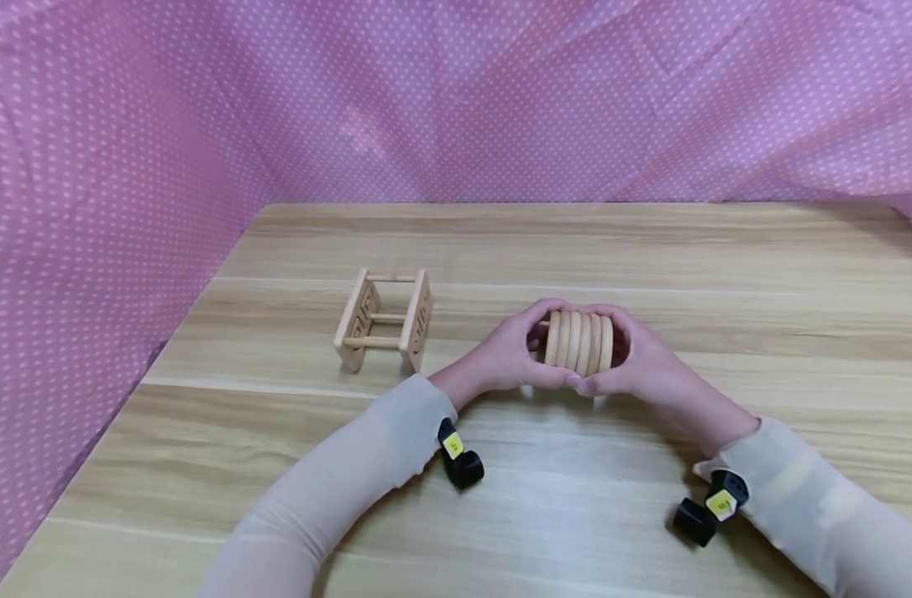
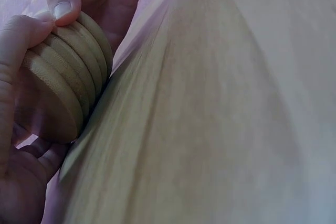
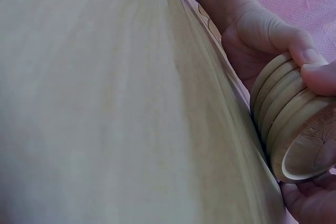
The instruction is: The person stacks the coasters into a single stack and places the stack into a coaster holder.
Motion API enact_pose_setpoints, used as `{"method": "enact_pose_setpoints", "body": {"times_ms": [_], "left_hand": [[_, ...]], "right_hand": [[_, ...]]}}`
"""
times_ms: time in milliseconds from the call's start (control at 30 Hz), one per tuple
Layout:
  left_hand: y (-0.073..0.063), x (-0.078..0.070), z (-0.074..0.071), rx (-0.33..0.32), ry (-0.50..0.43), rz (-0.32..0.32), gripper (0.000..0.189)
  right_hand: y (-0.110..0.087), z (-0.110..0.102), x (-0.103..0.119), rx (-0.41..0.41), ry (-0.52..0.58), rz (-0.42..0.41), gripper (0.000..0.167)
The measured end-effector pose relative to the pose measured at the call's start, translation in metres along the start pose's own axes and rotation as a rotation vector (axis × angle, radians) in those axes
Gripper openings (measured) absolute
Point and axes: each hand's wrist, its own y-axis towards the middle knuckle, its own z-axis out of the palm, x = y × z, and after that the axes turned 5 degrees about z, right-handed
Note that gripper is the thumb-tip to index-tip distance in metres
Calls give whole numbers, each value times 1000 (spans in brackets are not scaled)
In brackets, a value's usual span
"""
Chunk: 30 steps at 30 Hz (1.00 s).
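Several round wooden coasters [image 1: 579, 342] stand on edge in a row, face to face, between my two hands. My left hand [image 1: 510, 353] curls round the row's left end, while my right hand [image 1: 646, 361] grips the right end. Both thumbs meet at the near side of the row. In the right wrist view, the end coaster [image 3: 310, 148] shows a raised rim and a carved face. The coasters' lower edges are close to the tabletop in both wrist views.
A wooden rack [image 1: 419, 320] with two cut-out side panels joined by dowels stands left of my hands. The wood-grain table [image 1: 501, 249] is bordered at the back and left by a pink dotted cloth [image 1: 456, 100]. Black wrist cameras [image 1: 463, 468] sit at both sleeves.
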Motion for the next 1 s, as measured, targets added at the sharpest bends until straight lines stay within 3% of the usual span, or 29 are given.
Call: {"method": "enact_pose_setpoints", "body": {"times_ms": [633,1000], "left_hand": [[-3,-2,-5,-9,40,-23,82],[-12,-17,-15,-3,26,-9,81]], "right_hand": [[-1,5,10,-12,-54,14,85],[-5,14,25,-39,-15,36,89]]}}
